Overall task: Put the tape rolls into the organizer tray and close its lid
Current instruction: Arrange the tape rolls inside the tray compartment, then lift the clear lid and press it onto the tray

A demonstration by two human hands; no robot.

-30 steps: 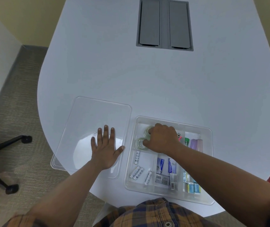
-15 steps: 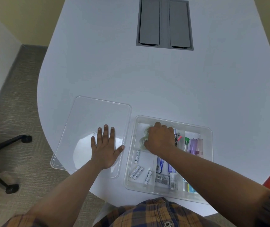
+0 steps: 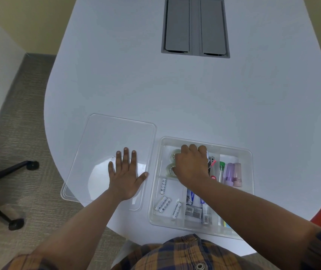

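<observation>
Two clear tape rolls in the transparent plastic organizer tray are covered by the curled right hand, grasp unclear; the left hand is pressed flat, fingers spread, on the clear rounded-rectangle lid at the smooth tabletop's near edge.

White table, clear organizer tray, orange-navy plaid shirt.

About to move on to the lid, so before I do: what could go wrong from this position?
1. The clear lid overhangs the table edge at its near corner; lifting the left hand carelessly might tip it off.
2. The right hand covers the tape rolls, so whether they sit flat is unclear; a raised roll may block the lid.
3. The upright purple tubes may also obstruct closing the organizer tray.
</observation>
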